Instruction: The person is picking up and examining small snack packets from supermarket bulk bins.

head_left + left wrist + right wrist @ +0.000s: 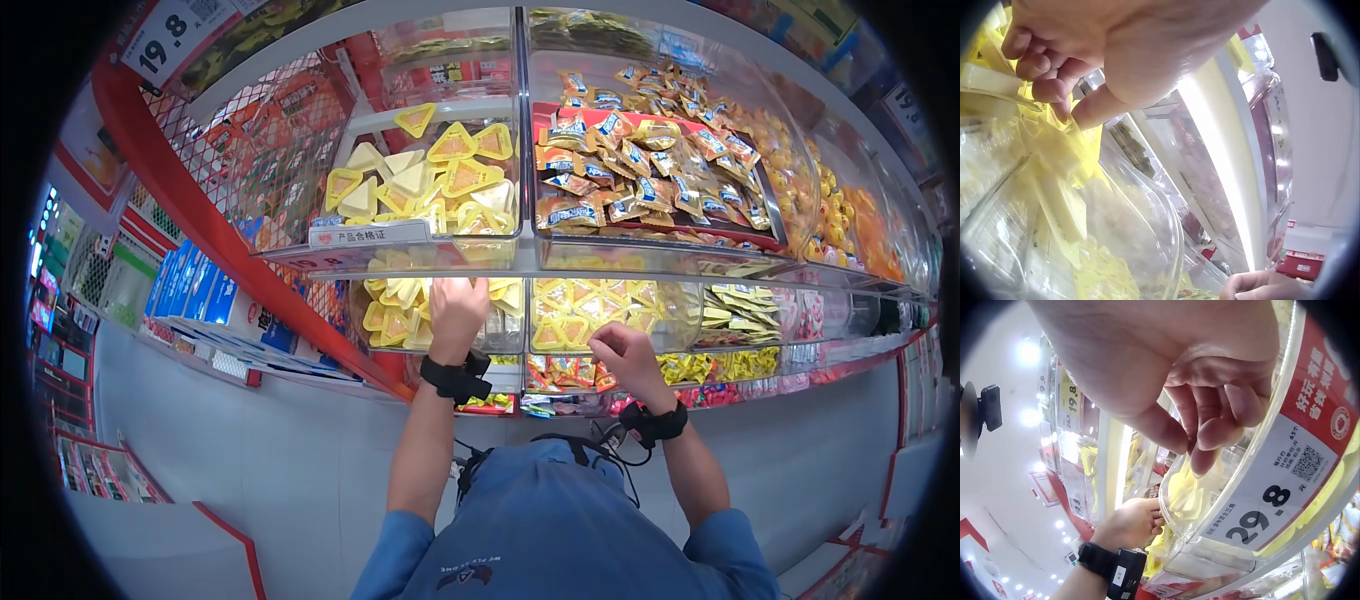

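My left hand (459,312) reaches into a lower clear bin of yellow triangular snack packs (395,325), under the upper shelf. In the left wrist view, the left hand's (1079,50) thumb and fingertips pinch the edge of a yellow-edged pack (1060,153), with more packs close around. My right hand (632,362) is at the front of the neighbouring bin of yellow triangular packs (585,303). In the right wrist view, the right hand's (1210,394) fingers are loosely bent, fingertips overlapping the clear bin wall and the packs behind it; nothing shows between them.
Above, clear bins hold yellow triangles and gold-wrapped snacks (640,165). A 29.8 price label (1260,515) fronts the right-hand bin. Red mesh edging (230,240) and blue boxes (205,290) stand at left. Bright packets (570,372) line the shelf below.
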